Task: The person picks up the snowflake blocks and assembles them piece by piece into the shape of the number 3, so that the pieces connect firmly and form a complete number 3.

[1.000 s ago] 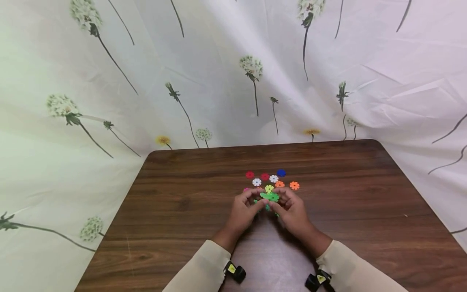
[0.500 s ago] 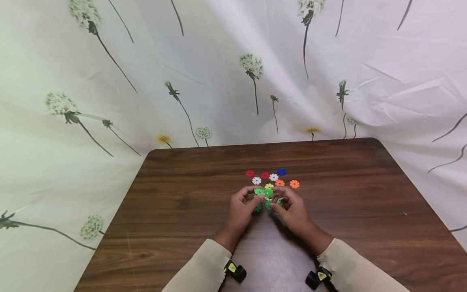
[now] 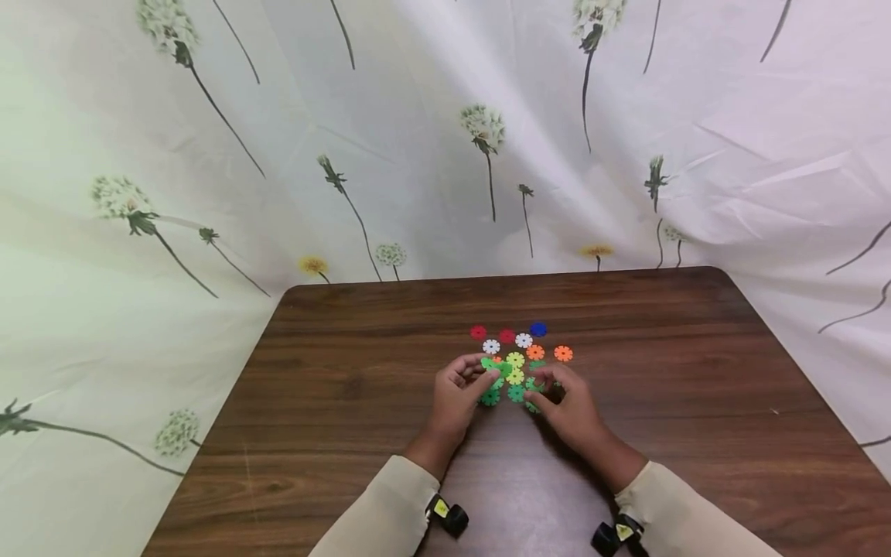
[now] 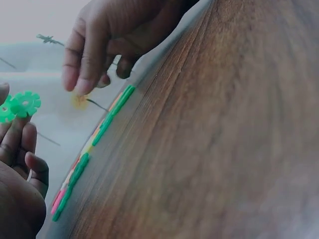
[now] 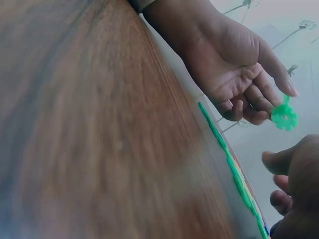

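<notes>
My left hand point(image 3: 455, 396) pinches bright green notched discs point(image 3: 505, 370) between thumb and fingers, above the tabletop. In the left wrist view these green discs point(image 4: 25, 103) appear as two pieces joined together, and in the right wrist view one disc point(image 5: 284, 117) faces the camera with another edge-on at the thumb. My right hand point(image 3: 572, 402) hovers just to the right, its fingers loosely bent with nothing between them. Under and between both hands lie loose green discs point(image 3: 516, 393) and yellow discs point(image 3: 515, 360), some partly covered by the fingers.
Further back on the wooden table point(image 3: 334, 402) are red discs point(image 3: 478, 332), white discs point(image 3: 491, 346), orange discs point(image 3: 563, 353) and a blue disc point(image 3: 538, 329). Behind the table hangs a dandelion-print cloth point(image 3: 418, 155).
Both hands were at the green discs a second ago. The right hand has since let go and drawn away to the right, while the left hand keeps the discs and has shifted slightly left.
</notes>
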`<state>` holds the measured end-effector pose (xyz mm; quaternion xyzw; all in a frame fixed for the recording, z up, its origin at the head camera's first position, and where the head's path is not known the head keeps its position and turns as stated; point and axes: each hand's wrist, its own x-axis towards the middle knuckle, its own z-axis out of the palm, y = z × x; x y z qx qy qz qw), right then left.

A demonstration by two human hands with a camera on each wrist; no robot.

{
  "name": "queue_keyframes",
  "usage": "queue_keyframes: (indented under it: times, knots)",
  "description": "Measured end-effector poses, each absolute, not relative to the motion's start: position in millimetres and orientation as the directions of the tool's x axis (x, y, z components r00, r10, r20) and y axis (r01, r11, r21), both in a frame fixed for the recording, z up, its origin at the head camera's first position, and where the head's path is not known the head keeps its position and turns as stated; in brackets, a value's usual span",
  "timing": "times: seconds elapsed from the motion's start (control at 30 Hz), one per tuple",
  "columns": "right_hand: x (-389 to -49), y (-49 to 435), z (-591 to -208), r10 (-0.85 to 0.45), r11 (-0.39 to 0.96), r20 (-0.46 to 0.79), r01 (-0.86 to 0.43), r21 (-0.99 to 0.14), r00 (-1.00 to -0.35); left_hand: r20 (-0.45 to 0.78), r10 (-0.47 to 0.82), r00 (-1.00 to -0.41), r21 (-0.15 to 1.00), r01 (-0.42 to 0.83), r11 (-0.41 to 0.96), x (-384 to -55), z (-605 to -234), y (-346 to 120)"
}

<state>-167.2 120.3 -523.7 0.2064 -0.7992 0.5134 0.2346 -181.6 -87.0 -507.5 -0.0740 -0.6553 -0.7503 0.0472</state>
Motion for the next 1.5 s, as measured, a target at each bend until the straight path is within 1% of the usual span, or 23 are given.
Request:
queue_keyframes:
  times: [0.1,0.23,0.43,0.73,1.13,1.33,1.5]
  knots:
    - [-165.2,123.9,-526.6,-0.104,0.452,0.569,-0.548,-0.704,-0.816,0.176,0.028,-0.984,0.977,0.172,-0.124,-181.7,-509.1,-89.0]
    - [-164.6,126.6,-528.2,-0.127,0.504,0.535,-0.519,-0.69,-0.835,0.187,0.029,-0.982,0.977,0.183,-0.111,-181.8,-509.7,-91.2]
    - [-165.4,127.5,-526.6,-0.139,0.592,0.531,-0.5,-0.632,-0.836,0.197,0.029,-0.98,0.977,0.194,-0.092,-182.9,-509.8,-94.2]
    - [-163.8,128.2,-521.1,-0.112,0.715,0.385,-0.344,-0.608,-0.916,0.201,0.042,-0.979,0.978,0.199,-0.061,-184.5,-510.9,-95.7]
    - [-161.6,128.2,-514.1,-0.04,0.789,0.281,-0.202,-0.581,-0.959,0.184,0.058,-0.981,0.982,0.181,-0.052,-184.3,-510.7,-95.9]
    - [-161.8,127.4,-509.0,-0.009,0.776,0.204,-0.135,-0.616,-0.979,0.185,0.054,-0.981,0.982,0.182,-0.058,-185.2,-509.1,-94.9]
    - [-161.5,126.1,-508.9,-0.006,0.756,0.163,-0.111,-0.645,-0.987,0.185,0.039,-0.982,0.981,0.183,-0.061,-183.7,-509.5,-94.8]
